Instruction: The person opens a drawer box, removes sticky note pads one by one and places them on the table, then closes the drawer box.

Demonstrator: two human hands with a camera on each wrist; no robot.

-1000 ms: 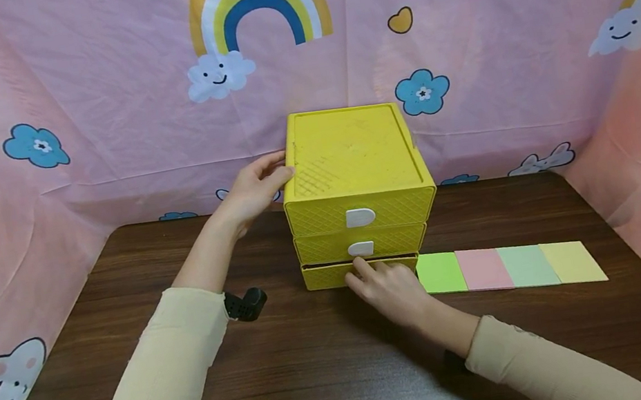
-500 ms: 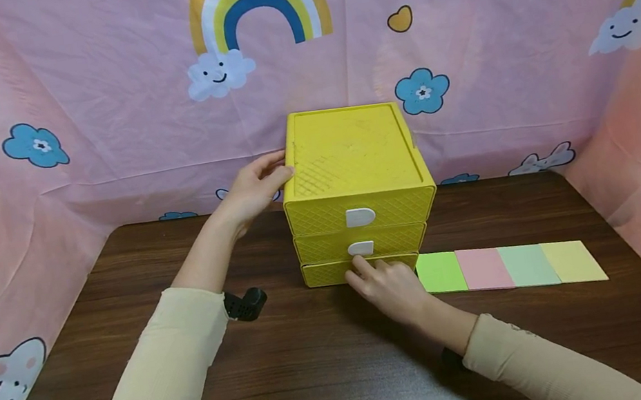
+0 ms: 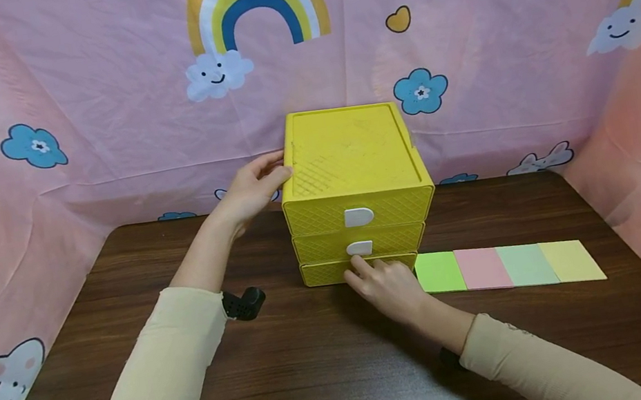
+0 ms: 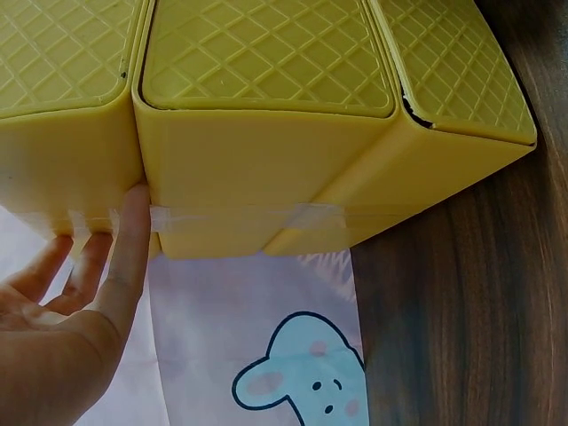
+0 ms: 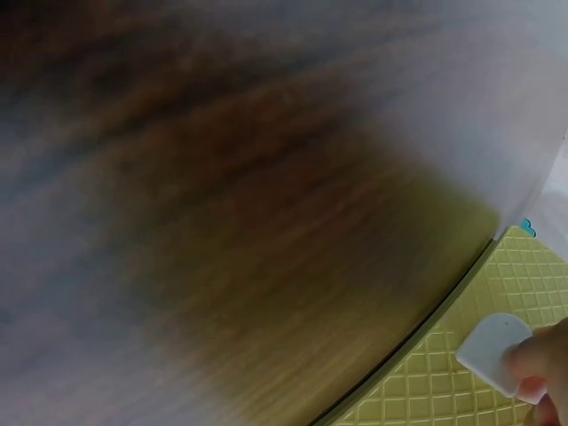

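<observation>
A yellow three-drawer storage box [image 3: 350, 146] stands towards the back of the table. Against its left side rests my left hand [image 3: 252, 186], thumb near the top edge. The left wrist view shows that hand's fingers [image 4: 131, 240] stretched out and touching the side wall. My right hand [image 3: 389, 287] is at the front of the bottom drawer [image 3: 322, 274], which lies flush with the box. In the right wrist view its fingertips pinch a white drawer handle [image 5: 490, 351]. In the head view that handle is hidden behind the hand.
Right of the box, a row of coloured paper squares [image 3: 484, 268] lies on the dark wooden table [image 3: 299, 385]. White handles [image 3: 359, 216] mark the upper two drawers. A pink patterned cloth [image 3: 143, 116] hangs behind the table and at its sides.
The bottom drawer, slightly out one second ago with a dark gap along its top, has slid in. My right hand has stayed at its front. My left hand has not moved.
</observation>
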